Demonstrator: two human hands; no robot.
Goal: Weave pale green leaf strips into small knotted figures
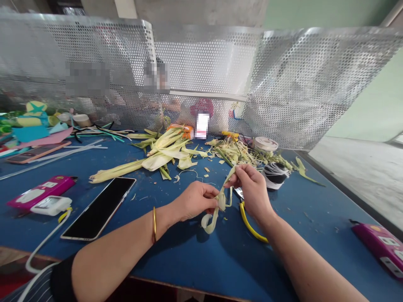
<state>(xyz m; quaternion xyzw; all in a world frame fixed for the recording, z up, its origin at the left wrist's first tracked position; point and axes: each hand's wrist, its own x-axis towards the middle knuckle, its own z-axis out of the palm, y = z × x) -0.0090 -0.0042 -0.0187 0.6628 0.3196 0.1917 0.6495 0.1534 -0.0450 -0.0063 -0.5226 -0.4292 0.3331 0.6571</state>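
Observation:
A pale corn husk strip is held between both hands above the blue table, with a knot or fold in its middle and a curled end hanging down. My left hand, a gold bangle on its wrist, is closed in a pinch on the strip's middle. My right hand is closed on the strip's upper end. Partly hidden under my right hand lies a tool with yellow handles; only a bit of its metal shows. Just beyond that hand stands a black spool wound with white thread.
A pile of corn husks lies ahead, with husk scraps to its right. A dark phone and a magenta device with a white cable are at left; another magenta device is at right. A perforated metal screen borders the far side.

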